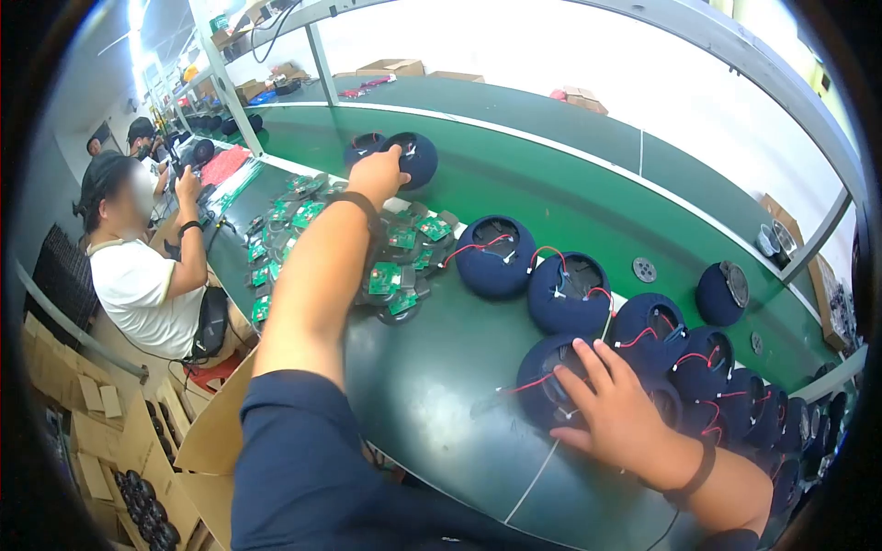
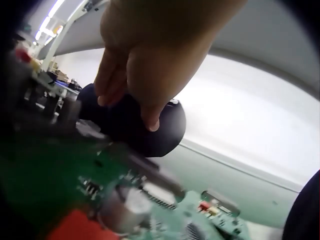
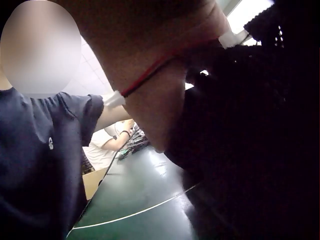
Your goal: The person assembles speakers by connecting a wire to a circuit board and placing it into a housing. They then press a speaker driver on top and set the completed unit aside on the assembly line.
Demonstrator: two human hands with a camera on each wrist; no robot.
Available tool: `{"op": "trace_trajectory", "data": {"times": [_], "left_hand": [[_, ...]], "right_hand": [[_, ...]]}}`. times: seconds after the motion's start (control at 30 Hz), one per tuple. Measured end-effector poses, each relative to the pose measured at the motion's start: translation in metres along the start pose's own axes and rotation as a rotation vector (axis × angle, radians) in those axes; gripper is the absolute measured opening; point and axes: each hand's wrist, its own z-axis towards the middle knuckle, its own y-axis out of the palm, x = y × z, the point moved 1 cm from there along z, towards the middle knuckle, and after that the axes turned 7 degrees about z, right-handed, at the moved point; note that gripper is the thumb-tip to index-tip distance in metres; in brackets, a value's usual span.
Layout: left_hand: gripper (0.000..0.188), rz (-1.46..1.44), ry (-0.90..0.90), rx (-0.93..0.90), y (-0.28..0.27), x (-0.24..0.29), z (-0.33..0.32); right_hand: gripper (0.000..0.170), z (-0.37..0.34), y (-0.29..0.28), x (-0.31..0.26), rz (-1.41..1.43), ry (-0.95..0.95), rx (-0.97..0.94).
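At the far side of the bench, my left hand (image 1: pixel 379 174) grips a round dark blue fabric-covered shell (image 1: pixel 421 163) by its edge. A second such shell (image 1: pixel 360 147) stands right beside it, partly behind the hand. The left wrist view has my thumb and fingers on the dark shell (image 2: pixel 172 125). My right hand (image 1: pixel 620 413) rests with spread fingers over the opening of a near blue shell (image 1: pixel 533 372), which has a red wire. In the right wrist view, a red and black wire with white connectors (image 3: pixel 115 99) crosses in front of the right hand (image 3: pixel 155 110).
Green circuit boards on dark round bases (image 1: pixel 386 278) are heaped left of centre. Several more blue shells (image 1: pixel 496 257) with red wires run in rows to the right. One shell (image 1: pixel 721 294) stands apart near a grey disc (image 1: pixel 644 269). Another person (image 1: pixel 138 275) sits at the left.
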Motion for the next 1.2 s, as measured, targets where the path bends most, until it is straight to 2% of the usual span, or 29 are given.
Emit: {"op": "trace_trajectory", "data": {"times": [0.13, 0.23, 0.27, 0.33, 0.37, 0.4, 0.47, 0.53, 0.57, 0.67, 0.7, 0.73, 0.8, 0.83, 0.87, 0.93, 0.97, 1.0, 1.03, 1.1, 1.13, 1.2], "left_hand": [[0.049, 0.091, 0.195, 0.071, -0.093, 0.011, -0.072], [0.047, 0.051, 0.325, -0.023, -0.145, 0.023, -0.153], [0.046, 0.003, 0.448, -0.016, -0.148, 0.020, -0.178], [0.045, 0.046, 0.436, -0.209, -0.159, 0.039, -0.226], [0.045, -0.031, 0.555, -0.161, -0.149, 0.043, -0.245], [0.044, 0.053, 0.560, -0.200, -0.146, 0.056, -0.263], [0.041, -0.033, 0.698, -0.109, -0.113, 0.066, -0.282], [0.043, -0.078, 0.713, -0.151, -0.092, 0.084, -0.289], [0.044, -0.051, 0.702, -0.145, -0.082, 0.090, -0.291], [0.050, -0.075, 0.705, -0.105, -0.069, 0.088, -0.281], [0.055, -0.130, 0.728, -0.079, -0.071, 0.085, -0.274], [0.069, -0.235, 0.679, -0.172, -0.083, 0.079, -0.261], [0.075, -0.423, 0.673, -0.365, -0.095, 0.060, -0.213], [0.074, -0.414, 0.545, -0.424, -0.100, 0.053, -0.189], [0.072, -0.405, 0.411, -0.478, -0.105, 0.050, -0.164], [0.068, -0.075, 0.332, -0.146, -0.085, 0.036, -0.103], [0.065, -0.049, 0.254, -0.092, -0.079, 0.031, -0.081], [0.062, -0.024, 0.178, -0.037, -0.073, 0.027, -0.061], [0.062, -0.023, 0.167, -0.035, -0.064, 0.024, -0.044], [0.057, -0.018, -0.031, -0.046, -0.043, 0.015, -0.011], [0.057, -0.016, -0.034, -0.046, -0.026, 0.007, 0.006], [0.055, 0.004, -0.177, 0.004, 0.009, -0.003, 0.030]], "right_hand": [[0.085, -0.001, 0.003, 0.003, -0.007, 0.003, 0.017], [0.093, 0.001, -0.009, 0.002, 0.085, 0.008, 0.036], [0.093, 0.003, -0.011, 0.003, 0.161, 0.019, 0.059], [0.093, 0.009, -0.011, 0.001, 0.230, 0.017, 0.123], [0.092, 0.013, -0.011, -0.002, 0.236, -0.013, 0.166], [0.091, 0.017, -0.011, -0.006, 0.238, -0.042, 0.208], [0.089, 0.026, -0.005, -0.017, 0.236, -0.092, 0.208], [0.088, 0.036, 0.001, -0.031, 0.147, -0.168, 0.200], [0.087, 0.041, 0.006, -0.034, 0.133, -0.148, 0.158], [0.088, 0.057, 0.025, -0.037, 0.058, -0.086, 0.060], [0.079, 0.060, 0.034, -0.034, -0.004, -0.096, 0.111], [0.079, 0.063, 0.034, -0.033, -0.005, -0.101, 0.116], [0.066, 0.068, 0.037, -0.030, -0.051, -0.037, 0.102], [0.058, 0.068, 0.040, -0.028, -0.063, -0.063, 0.161], [0.058, 0.070, 0.042, -0.025, -0.062, -0.080, 0.160], [0.056, 0.072, 0.041, -0.023, -0.076, -0.082, 0.140], [0.063, 0.071, 0.038, -0.023, -0.092, -0.105, 0.117], [0.063, 0.071, 0.031, -0.022, -0.094, -0.118, 0.115], [0.069, 0.070, 0.024, -0.021, -0.049, -0.141, 0.068], [0.086, 0.069, 0.015, -0.014, 0.066, -0.162, -0.026], [0.087, 0.067, 0.012, -0.009, 0.149, -0.165, -0.059], [0.086, 0.064, 0.004, -0.006, 0.186, -0.184, -0.104]]}}
